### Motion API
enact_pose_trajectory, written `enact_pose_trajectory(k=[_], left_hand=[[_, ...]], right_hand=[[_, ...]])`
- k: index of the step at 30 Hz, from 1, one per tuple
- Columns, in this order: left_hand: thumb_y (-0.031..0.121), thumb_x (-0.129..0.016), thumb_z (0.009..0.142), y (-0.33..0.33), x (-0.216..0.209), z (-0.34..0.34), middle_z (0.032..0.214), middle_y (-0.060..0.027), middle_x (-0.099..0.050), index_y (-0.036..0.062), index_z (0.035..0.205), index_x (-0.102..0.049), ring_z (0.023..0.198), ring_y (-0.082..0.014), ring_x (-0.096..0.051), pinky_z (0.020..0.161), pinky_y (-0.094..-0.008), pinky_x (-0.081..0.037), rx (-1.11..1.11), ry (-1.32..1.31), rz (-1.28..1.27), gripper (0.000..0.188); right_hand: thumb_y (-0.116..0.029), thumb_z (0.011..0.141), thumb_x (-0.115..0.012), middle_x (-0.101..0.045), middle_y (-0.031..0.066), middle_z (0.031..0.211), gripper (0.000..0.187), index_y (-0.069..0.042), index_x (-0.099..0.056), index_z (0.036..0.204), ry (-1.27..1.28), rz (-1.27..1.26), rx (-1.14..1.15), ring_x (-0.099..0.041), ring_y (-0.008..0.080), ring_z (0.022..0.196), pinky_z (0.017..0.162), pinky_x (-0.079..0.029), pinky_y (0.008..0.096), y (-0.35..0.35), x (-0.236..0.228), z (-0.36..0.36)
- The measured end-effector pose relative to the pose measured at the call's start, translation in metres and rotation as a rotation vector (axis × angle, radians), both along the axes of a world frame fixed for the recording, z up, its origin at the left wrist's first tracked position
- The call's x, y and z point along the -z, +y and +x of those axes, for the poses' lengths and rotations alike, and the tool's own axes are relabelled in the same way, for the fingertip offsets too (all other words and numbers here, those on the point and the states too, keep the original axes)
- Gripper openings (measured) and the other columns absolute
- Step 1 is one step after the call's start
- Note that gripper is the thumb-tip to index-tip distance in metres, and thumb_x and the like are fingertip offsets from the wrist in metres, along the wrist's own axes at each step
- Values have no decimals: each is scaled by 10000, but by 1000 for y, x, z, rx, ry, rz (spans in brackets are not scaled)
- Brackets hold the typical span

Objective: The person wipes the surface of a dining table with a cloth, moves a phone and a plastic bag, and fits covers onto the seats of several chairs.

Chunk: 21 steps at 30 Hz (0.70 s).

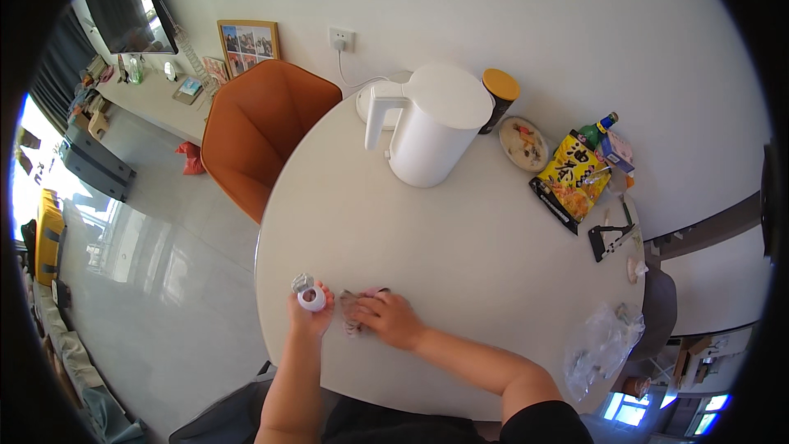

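Note:
Near the table's front left edge, my left hand [311, 322] is wrapped round a small white bottle [313, 302]. Its clear flip lid [302, 281] stands raised, and the round mouth faces up. Just to the right, my right hand [391, 319] lies over a crumpled greyish patterned cloth [351, 327] on the tabletop, fingers bent onto it. Part of the cloth is hidden under the fingers. A short gap separates the bottle from the cloth.
On the round pale table [362, 222] stands a large white electric kettle [440, 127]. Along the right side are a dark yellow-lidded canister [500, 94], a plate of food [523, 145], a yellow food packet [571, 173], a phone stand [608, 240] and a clear plastic bag [596, 353]. An orange chair [259, 127] sits left.

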<state>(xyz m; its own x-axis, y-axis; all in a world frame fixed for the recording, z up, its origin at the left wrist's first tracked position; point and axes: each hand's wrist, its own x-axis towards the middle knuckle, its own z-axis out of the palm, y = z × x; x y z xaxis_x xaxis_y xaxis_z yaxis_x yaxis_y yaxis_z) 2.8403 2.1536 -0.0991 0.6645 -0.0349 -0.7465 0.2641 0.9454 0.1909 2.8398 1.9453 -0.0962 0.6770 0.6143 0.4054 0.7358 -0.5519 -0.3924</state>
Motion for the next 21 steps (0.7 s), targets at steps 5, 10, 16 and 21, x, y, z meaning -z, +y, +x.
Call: enact_pose_trajectory(k=[5,10,16,21], left_hand=[[221,-381,881,8,11,-12,743,-98,-584,3,840,-557,656,-215,-584,536,-304,-510,-18,0,55,284],[225,-388,882,-15,11,-12,749,-105,-588,0,860,-567,652,-224,-576,534,-318,-501,-9,-49,47,289],[224,-402,871,-5,-6,-27,753,-112,-588,5,840,-577,671,-236,-566,560,-314,-500,-53,-59,-21,282],[214,-402,863,17,-9,-37,752,-111,-584,1,821,-575,682,-236,-563,567,-312,-500,-84,-38,-10,278]], right_hand=[[-139,766,-663,-564,31,1097,339,-190,-617,1098,1,28,486,-508,305,1055,798,-449,450,-24,-19,121],[-234,736,-726,-531,1,1146,439,-267,-600,1155,48,-122,535,-497,290,1085,827,-459,454,-11,5,124],[-137,783,-584,-572,-3,1074,337,-235,-643,1100,47,-41,-161,-545,227,1045,775,-462,397,-16,3,-34],[-39,785,-613,-626,63,870,275,-153,-656,1031,419,432,-186,-604,283,783,673,-495,385,-8,-45,60]])
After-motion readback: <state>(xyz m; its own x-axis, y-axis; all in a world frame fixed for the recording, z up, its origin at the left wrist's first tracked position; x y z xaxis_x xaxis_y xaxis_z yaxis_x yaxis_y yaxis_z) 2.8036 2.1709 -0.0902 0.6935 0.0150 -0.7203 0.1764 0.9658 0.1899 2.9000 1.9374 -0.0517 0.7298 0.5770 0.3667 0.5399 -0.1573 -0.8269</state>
